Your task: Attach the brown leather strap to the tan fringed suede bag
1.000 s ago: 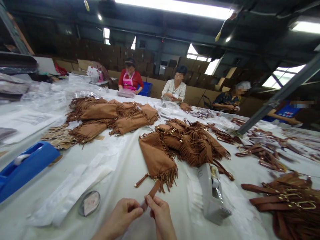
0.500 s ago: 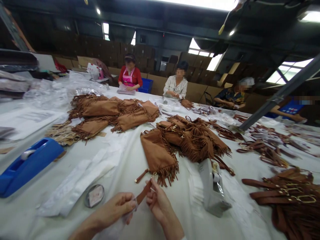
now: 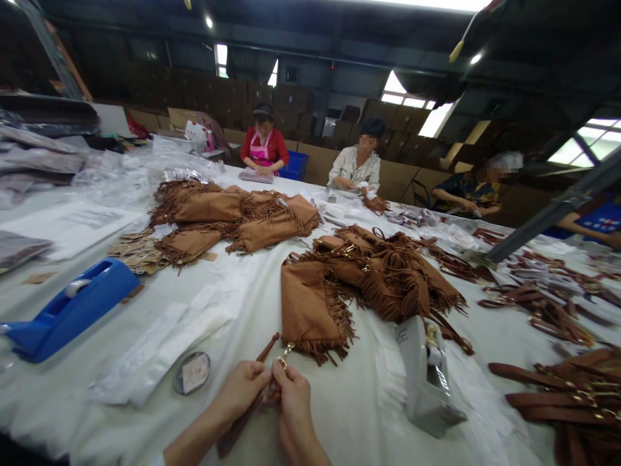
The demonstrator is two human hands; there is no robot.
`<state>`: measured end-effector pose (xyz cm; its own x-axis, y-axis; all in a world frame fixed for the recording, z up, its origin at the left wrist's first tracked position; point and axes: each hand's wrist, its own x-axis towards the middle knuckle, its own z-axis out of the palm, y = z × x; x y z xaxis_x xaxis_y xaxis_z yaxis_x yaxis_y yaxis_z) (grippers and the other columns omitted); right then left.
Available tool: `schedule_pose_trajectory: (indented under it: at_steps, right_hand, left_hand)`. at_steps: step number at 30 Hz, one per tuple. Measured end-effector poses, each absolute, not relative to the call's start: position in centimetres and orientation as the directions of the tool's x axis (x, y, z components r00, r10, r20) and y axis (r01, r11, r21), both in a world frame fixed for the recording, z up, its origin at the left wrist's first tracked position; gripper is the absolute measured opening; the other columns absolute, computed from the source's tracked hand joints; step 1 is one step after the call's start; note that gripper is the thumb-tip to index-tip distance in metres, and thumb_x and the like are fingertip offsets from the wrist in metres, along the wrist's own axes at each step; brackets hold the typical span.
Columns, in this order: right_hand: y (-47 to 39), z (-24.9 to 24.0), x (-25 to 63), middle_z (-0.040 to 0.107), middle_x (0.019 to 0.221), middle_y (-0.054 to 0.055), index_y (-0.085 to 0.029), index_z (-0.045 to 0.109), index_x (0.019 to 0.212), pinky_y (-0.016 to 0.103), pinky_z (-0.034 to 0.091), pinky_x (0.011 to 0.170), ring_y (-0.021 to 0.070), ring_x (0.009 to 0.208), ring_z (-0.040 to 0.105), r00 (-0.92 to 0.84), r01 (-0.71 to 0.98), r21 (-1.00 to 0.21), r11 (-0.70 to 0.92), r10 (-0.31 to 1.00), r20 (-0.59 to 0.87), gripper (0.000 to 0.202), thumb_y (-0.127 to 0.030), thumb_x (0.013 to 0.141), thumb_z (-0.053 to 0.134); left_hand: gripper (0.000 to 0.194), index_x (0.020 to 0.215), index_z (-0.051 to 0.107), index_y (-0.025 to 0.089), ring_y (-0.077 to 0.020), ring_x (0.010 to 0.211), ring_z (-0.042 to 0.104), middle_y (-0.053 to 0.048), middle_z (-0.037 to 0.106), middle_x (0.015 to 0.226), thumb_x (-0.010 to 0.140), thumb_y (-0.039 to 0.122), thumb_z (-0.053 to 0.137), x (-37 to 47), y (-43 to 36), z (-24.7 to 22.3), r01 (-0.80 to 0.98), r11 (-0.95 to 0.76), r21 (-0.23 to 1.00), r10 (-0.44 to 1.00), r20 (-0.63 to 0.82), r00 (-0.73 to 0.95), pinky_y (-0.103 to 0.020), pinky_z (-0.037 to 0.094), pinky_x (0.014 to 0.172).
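Note:
My left hand [image 3: 245,389] and my right hand [image 3: 291,404] meet at the near edge of the white table [image 3: 339,401]. Together they pinch a brown leather strap [image 3: 268,347] with a small gold clasp [image 3: 284,355] at its end. The strap leads up to a brown fringed suede bag [image 3: 308,309] lying just beyond my fingers. More fringed bags [image 3: 388,275] are heaped behind it.
A blue tape dispenser [image 3: 68,310] lies at the left and a white tape dispenser [image 3: 427,375] at the right. A round tin lid [image 3: 193,373] and clear plastic sleeves [image 3: 160,343] sit near my left hand. Brown straps [image 3: 567,395] pile at the right. Several people work across the table.
My hands have drawn closer together on the strap, and its clasp end now points upward between my fingers. The view has shifted slightly right.

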<state>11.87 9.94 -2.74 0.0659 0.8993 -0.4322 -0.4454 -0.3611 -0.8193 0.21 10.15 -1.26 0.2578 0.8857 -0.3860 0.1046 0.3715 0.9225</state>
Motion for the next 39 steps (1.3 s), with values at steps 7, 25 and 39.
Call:
schedule_pose_trajectory:
  at_steps: [7,25,39]
  right_hand:
    - [11.9,-1.8,14.5,0.057,0.054,-0.002,-0.012,0.061,0.064,0.015,0.03,0.036,0.0041,0.04,0.044,-0.119,-0.516,-0.612,-0.599,0.758,-0.641,0.041,-0.05,0.06,0.077]
    - [12.4,-3.3,14.5,0.047,0.04,-0.006,-0.012,0.065,0.057,0.015,0.016,0.032,0.0019,0.034,0.028,0.043,-0.353,-0.792,-0.499,0.836,-0.546,0.038,-0.046,0.052,0.082]
    - [13.7,-3.6,15.1,0.035,0.038,-0.011,-0.015,0.05,0.053,0.017,0.013,0.031,0.0012,0.032,0.024,0.049,-0.372,-0.748,-0.55,0.793,-0.607,0.044,-0.048,0.056,0.079]
  left_hand:
    - [0.049,0.072,0.058,0.014,-0.0103,0.045,0.049,0.001,0.061,0.055,0.066,0.063,0.061,-0.5,9.7,-0.4,0.096,0.414,0.905,0.85,-0.422,0.315,-0.022,0.031,0.047]
    - [0.055,0.068,0.056,0.014,-0.0118,0.045,0.053,-0.003,0.064,0.057,0.067,0.069,0.055,0.1,9.6,-3.0,0.052,0.453,0.89,0.834,-0.443,0.329,-0.023,0.036,0.046]
    - [0.048,0.07,0.053,0.017,-0.0112,0.046,0.054,-0.002,0.065,0.057,0.065,0.064,0.062,0.8,10.2,-2.3,-0.014,0.537,0.844,0.787,-0.495,0.368,-0.021,0.036,0.046]
